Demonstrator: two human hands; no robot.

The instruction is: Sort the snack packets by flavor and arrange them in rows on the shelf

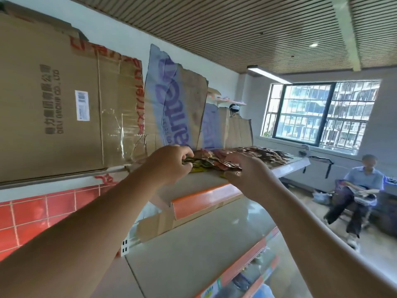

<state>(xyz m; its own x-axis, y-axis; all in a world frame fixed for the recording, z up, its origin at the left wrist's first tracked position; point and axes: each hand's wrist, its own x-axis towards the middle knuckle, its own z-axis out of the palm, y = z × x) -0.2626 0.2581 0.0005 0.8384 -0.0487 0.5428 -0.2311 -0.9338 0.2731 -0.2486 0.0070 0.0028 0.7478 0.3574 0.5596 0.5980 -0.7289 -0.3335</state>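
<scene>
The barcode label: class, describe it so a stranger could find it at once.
Start at the big brown cardboard on the left. Near its middle sits the barcode label, a small white rectangle, unlike the grey lettering printed beside it.

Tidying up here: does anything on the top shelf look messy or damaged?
Yes. The snack packets lie in a loose overlapping heap on the shelf, not rows, and the cardboard behind them has torn, ragged edges.
</scene>
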